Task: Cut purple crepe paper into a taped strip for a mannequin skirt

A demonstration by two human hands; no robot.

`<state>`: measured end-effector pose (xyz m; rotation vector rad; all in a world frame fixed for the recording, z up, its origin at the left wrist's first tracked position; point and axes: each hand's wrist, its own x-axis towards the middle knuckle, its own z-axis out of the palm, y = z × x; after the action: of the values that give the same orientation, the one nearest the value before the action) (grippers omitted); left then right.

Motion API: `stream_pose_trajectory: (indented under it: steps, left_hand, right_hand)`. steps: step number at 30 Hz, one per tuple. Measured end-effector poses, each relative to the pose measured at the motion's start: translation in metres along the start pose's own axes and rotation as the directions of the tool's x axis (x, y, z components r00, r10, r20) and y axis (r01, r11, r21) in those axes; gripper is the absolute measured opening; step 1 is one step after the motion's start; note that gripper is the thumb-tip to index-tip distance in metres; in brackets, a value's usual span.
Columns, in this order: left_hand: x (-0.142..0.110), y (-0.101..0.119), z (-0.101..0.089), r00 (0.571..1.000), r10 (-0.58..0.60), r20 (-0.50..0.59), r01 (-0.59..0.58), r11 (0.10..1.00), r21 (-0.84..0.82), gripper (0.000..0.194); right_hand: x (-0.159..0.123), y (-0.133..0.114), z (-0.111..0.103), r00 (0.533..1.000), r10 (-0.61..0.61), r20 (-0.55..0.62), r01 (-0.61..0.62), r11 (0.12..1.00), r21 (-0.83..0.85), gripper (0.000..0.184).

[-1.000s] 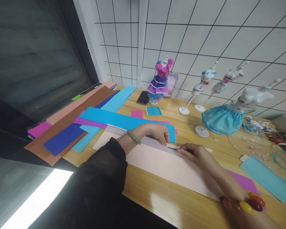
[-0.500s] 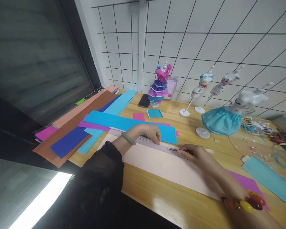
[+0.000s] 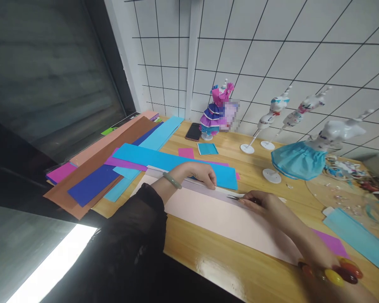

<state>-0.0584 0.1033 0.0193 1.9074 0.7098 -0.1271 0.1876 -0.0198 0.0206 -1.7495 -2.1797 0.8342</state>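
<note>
A long pale pink sheet of crepe paper [image 3: 221, 219] lies across the wooden table in front of me, with a lilac band and a whitish edge along its far side. Bent over that far edge, my left hand [image 3: 202, 173] is closed, its fingertips pinching the paper. My right hand [image 3: 261, 203] is closed around small scissors [image 3: 233, 197], whose thin dark tips point left over the lilac band. Their handles are mostly hidden in my fingers. Just beyond my left hand lies a bright blue paper strip [image 3: 164, 159].
Brown, navy and light blue paper strips [image 3: 94, 185] overlap at left. A phone [image 3: 193, 131] and a ruffled dress on a stand [image 3: 211, 118] are at the back. Small mannequins [image 3: 267, 118], one with a turquoise skirt [image 3: 298, 159], stand right. A turquoise strip [image 3: 356, 235] lies near the right edge.
The view has shifted slightly, moving most things a little to the right. The scissors' tips show more apart now. My left hand keeps its place on the paper edge.
</note>
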Motion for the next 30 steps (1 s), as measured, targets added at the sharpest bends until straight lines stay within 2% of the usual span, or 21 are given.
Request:
stream_pose_trajectory:
  steps: [5,14,24,30]
  left_hand:
    - [0.0,-0.001,0.0,1.0,0.003,0.006,-0.003,1.0,-0.015,0.022]
    - [-0.002,0.0,0.0,1.0,0.007,-0.003,-0.007,1.0,0.001,0.024]
    - [0.0,-0.004,-0.001,0.998,0.057,0.037,-0.057,0.998,-0.012,0.023]
    - [0.003,-0.007,-0.001,0.998,0.057,0.024,-0.057,0.998,0.031,0.027]
  right_hand:
    - [0.006,-0.013,0.003,0.998,-0.043,0.043,0.041,0.999,0.034,0.045]
    - [0.005,0.01,0.0,0.998,0.0,0.061,-0.003,0.999,0.052,0.047]
    - [0.016,-0.012,0.009,0.995,-0.052,0.081,0.047,0.997,0.061,0.044]
    - [0.019,-0.013,0.018,0.997,-0.054,0.055,0.048,0.992,0.114,0.045]
